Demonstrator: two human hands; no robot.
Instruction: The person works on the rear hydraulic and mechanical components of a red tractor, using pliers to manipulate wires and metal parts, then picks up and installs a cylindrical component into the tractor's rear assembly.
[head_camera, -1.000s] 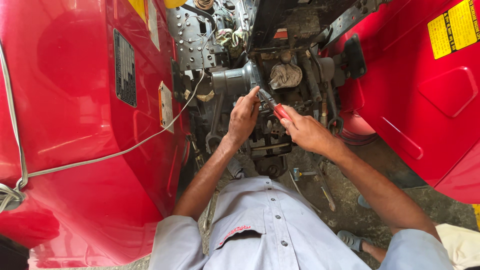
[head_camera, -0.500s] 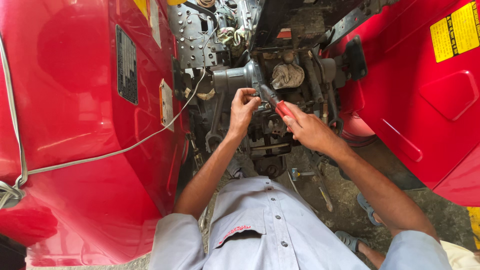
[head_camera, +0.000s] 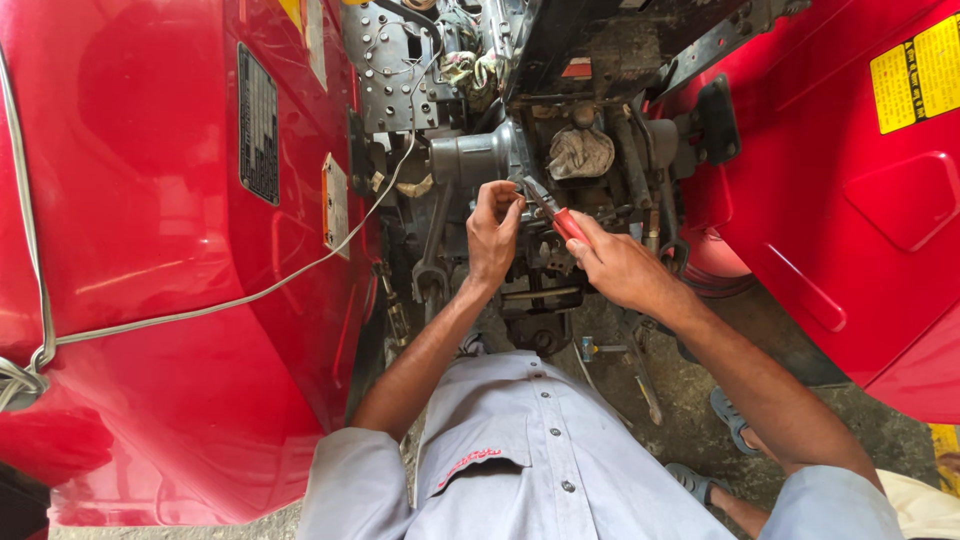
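Far left: one red body panel (head_camera: 150, 250) filling the frame edge, carrying two small plates, a dark one (head_camera: 258, 125) and a pale one (head_camera: 335, 205), fixed flat to its face. One white cable (head_camera: 250, 295) draped loose across that panel, running up toward the perforated grey bracket (head_camera: 390, 70), slack rather than tight.

Centre: exposed machinery between the two red panels, dark and oily, with one grey cylindrical housing (head_camera: 470, 158) jutting left. Left hand (head_camera: 492, 235) raised against the parts just below that housing, fingers curled together and pinched on something small there; too hidden to name, probably steadied for the tool. One crumpled rag (head_camera: 580, 152) stuffed in above, seemingly as a plug or wipe.

Right of centre: right hand (head_camera: 620, 268) wrapped shut around the red grips of one pair of pliers (head_camera: 552, 212), metal nose angled up-left, tip just beside the left fingertips, both hands meeting at a single spot on the mechanism.

Below: grey shirt (head_camera: 540, 450), forearms reaching forward. Loose metal pieces on the dirty floor (head_camera: 690, 420), number unclear. One sandalled foot (head_camera: 735, 420) at right.

Far right: second red panel (head_camera: 860, 220) with one yellow label (head_camera: 915, 70).
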